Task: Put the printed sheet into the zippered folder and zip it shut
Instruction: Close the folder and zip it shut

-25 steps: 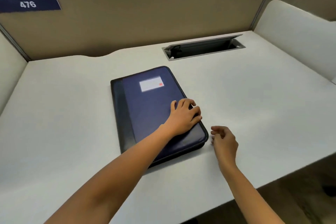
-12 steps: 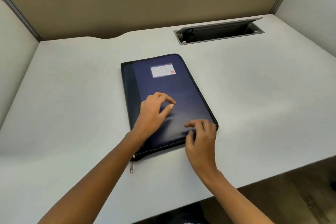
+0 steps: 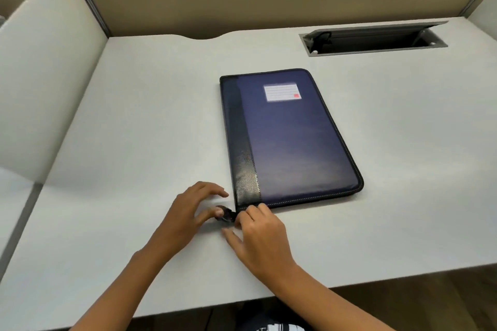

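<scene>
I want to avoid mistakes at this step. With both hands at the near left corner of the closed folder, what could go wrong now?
1. No printed sheet is visible; if it is not inside the folder, zipping now skips that step.
2. The left hand and right hand pinch a small dark zipper tab; it may slip.
3. Nothing presses the folder down, so pulling may drag it across the desk.

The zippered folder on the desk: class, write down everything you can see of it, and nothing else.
The zippered folder is a flat, closed case with a dark blue cover, a black leather-like strip along its spine side, pale stitching round the edge and a white lined label with a red mark near its far end. It lies flat on the white desk, near the person's edge. At its near left corner, the left hand and right hand meet at a small dark zip tab.
</scene>
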Available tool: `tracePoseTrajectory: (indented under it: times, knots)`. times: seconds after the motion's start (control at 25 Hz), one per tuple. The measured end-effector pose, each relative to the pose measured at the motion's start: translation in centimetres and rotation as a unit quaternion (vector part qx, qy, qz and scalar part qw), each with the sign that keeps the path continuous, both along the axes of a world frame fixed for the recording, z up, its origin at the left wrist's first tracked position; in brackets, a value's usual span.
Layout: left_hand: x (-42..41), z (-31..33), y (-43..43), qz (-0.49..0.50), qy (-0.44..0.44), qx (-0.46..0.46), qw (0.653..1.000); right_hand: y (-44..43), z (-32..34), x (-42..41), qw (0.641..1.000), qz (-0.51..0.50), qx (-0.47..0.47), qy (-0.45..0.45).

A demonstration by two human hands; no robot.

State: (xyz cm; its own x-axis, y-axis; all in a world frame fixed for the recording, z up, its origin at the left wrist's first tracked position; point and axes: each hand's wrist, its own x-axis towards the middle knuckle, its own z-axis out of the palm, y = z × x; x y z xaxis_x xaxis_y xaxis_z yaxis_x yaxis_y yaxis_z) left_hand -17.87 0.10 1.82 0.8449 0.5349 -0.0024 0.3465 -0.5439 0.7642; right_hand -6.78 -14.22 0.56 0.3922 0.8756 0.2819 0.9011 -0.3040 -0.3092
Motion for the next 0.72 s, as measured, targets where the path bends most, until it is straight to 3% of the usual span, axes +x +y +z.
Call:
tracePoseTrajectory:
  times: [0.2, 0.4, 0.72]
  knots:
    - [-1.0, -0.4, -0.1, -0.071, 0.001, 0.003, 0.997, 0.9, 0.8, -1.6, 0.996, -0.073, -0.040, 0.012]
    - [-0.6, -0.7, -0.1, -0.013, -0.025, 0.045, 0.999, 1.7, 1.1, -1.7, 0.990, -0.127, -0.041, 0.053]
    - [-0.1, -0.9, 0.1, 0.019, -0.033, -0.028, 0.999, 1.9, 0.5, -1.9, 0.985, -0.138, -0.024, 0.100]
